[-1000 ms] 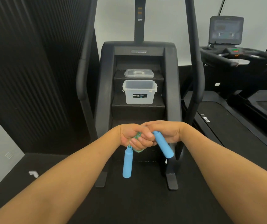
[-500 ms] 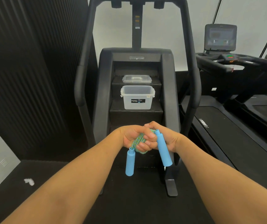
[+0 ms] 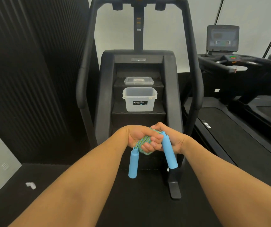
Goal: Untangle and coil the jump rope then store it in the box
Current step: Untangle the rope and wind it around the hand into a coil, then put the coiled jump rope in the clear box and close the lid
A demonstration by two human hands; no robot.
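Two hands on the rope from where I'm watching. Starting left: a white scrap (image 3: pixel 31 185) sits on the dark floor at about 8 o'clock. My left hand (image 3: pixel 135 136) is curled tight around the bundled blue-green rope (image 3: pixel 143 142), which is bunched up between both hands dead centre. One blue handle (image 3: pixel 133 163) hangs straight down out of that fist, toward 6 o'clock. The right hand (image 3: pixel 172 141) is pressed against the left, fingers wrapped over the bundle and pinching the top of the second handle (image 3: pixel 170 153), which slants down toward 5 o'clock.

At 12 o'clock from the hands, the clear box (image 3: pixel 139 99) stands open on a step of the stair climber (image 3: pixel 170 95), well apart from the rope. Its lid (image 3: pixel 138 80) lies flat on the next step up, just behind it. A treadmill (image 3: pixel 239 128) is over at 3 o'clock.
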